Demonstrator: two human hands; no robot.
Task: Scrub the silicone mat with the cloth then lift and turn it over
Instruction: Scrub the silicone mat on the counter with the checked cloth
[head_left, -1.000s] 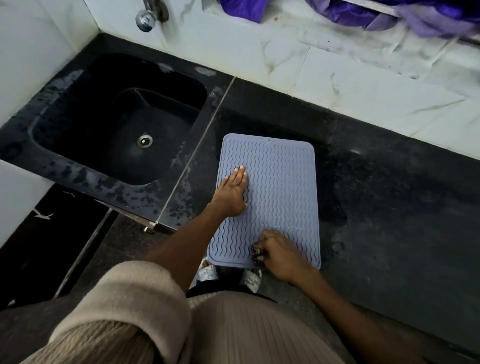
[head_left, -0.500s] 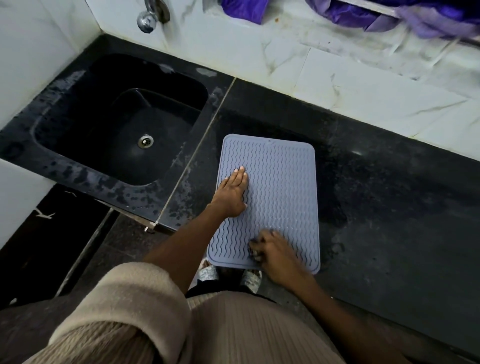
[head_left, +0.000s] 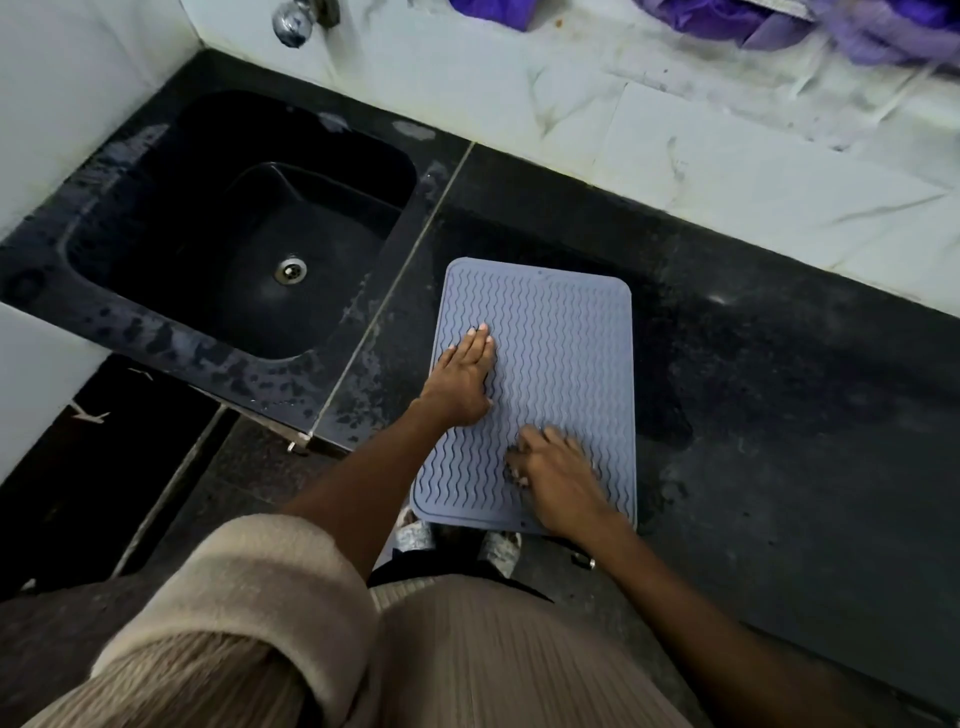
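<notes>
Our left hand (head_left: 464, 378) presses flat, fingers straight, on the grey wavy-ribbed silicone mat (head_left: 561, 364); beside it, our right hand's (head_left: 558, 478) curled, blurred grip holds something we cannot tell.

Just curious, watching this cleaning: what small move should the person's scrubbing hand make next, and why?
Probably sweep the right hand up the silicone mat toward the wall. It sits near the mat's close edge, fingers curled over something dark, likely the cloth, while the far ridges lie bare. The left hand presses flat on the left side, so the mat should stay put on the counter.
</notes>
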